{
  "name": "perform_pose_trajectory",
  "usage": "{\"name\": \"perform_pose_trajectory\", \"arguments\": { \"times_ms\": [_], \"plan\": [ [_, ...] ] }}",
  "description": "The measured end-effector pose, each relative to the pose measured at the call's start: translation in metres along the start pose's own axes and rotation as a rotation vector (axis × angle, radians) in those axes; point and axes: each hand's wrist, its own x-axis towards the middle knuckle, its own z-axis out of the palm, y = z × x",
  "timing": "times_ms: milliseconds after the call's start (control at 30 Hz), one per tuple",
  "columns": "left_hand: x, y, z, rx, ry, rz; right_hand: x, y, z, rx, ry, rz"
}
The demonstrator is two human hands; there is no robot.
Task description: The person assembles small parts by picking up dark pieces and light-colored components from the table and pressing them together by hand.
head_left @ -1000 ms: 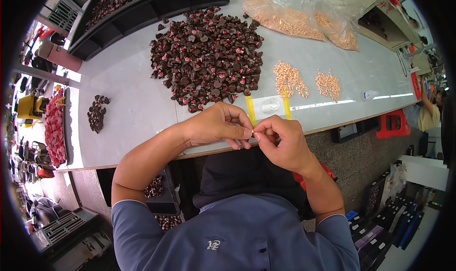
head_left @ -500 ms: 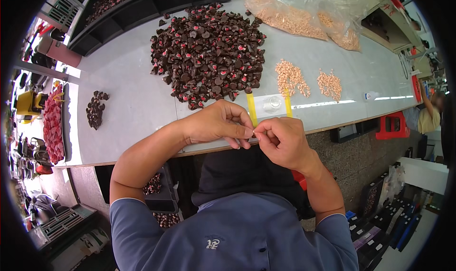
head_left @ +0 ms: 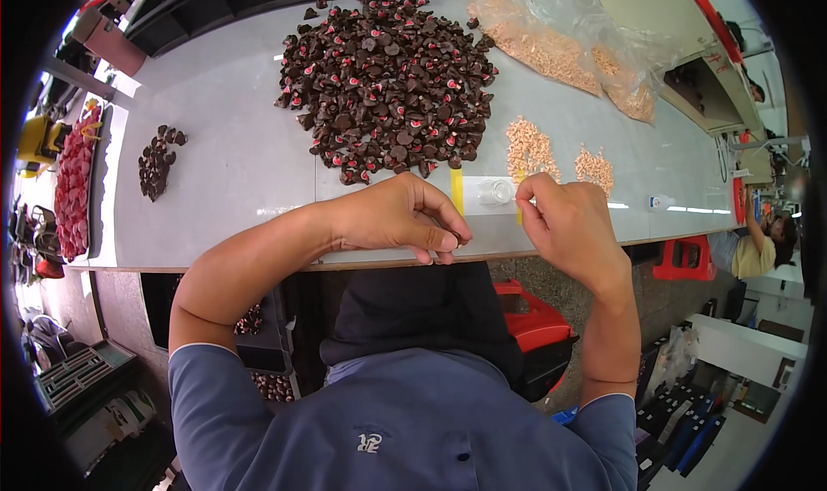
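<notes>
My left hand (head_left: 392,220) hovers over the near edge of the pale table (head_left: 233,172), fingers curled around a small dark part (head_left: 453,238) at their tips. My right hand (head_left: 564,224) is a short way to its right, thumb and forefinger pinched together beside a small clear round dish (head_left: 495,190). The dish sits between two yellow tape strips (head_left: 457,189). I cannot see whether the pinch holds anything. A big heap of dark brown parts with red spots (head_left: 388,77) lies beyond the hands. Two small piles of tan pieces (head_left: 530,146) lie just past the right hand.
A small pile of dark parts (head_left: 157,159) lies at the table's left. Clear bags of tan pieces (head_left: 560,47) sit far right, black bins (head_left: 258,0) along the back edge. A red stool (head_left: 685,258) and another person (head_left: 762,241) are at the right.
My hands were together at the table edge, working one small part. Now the right hand has drawn away to the right, up to the clear dish. The left hand stays put.
</notes>
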Motion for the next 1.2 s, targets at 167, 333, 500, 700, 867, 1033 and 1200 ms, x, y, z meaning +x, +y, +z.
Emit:
{"name": "perform_pose_trajectory", "arguments": {
  "times_ms": [167, 333, 500, 700, 867, 1033, 1200],
  "plan": [
    [0.006, -0.002, -0.004, -0.015, -0.015, 0.02, 0.011, 0.005, 0.003, -0.104, -0.108, 0.019],
    [0.005, -0.008, -0.003, -0.083, 0.012, 0.017, 0.013, 0.001, 0.004, -0.163, -0.164, 0.044],
    [0.006, -0.009, -0.004, -0.065, 0.004, 0.027, 0.011, -0.001, 0.004, -0.173, -0.133, 0.022],
    [0.005, -0.007, -0.007, -0.097, 0.015, 0.035, 0.004, -0.021, 0.005, 0.29, 0.042, 0.002],
    [0.008, -0.006, -0.006, -0.084, 0.036, 0.03, -0.004, -0.037, 0.028, 0.414, 0.133, -0.005],
    [0.006, -0.009, -0.006, -0.115, 0.051, 0.026, -0.004, -0.039, 0.036, 0.408, 0.153, -0.006],
    [0.003, -0.008, -0.007, -0.101, 0.04, 0.025, -0.003, -0.044, 0.04, 0.407, 0.168, -0.006]
  ]
}}
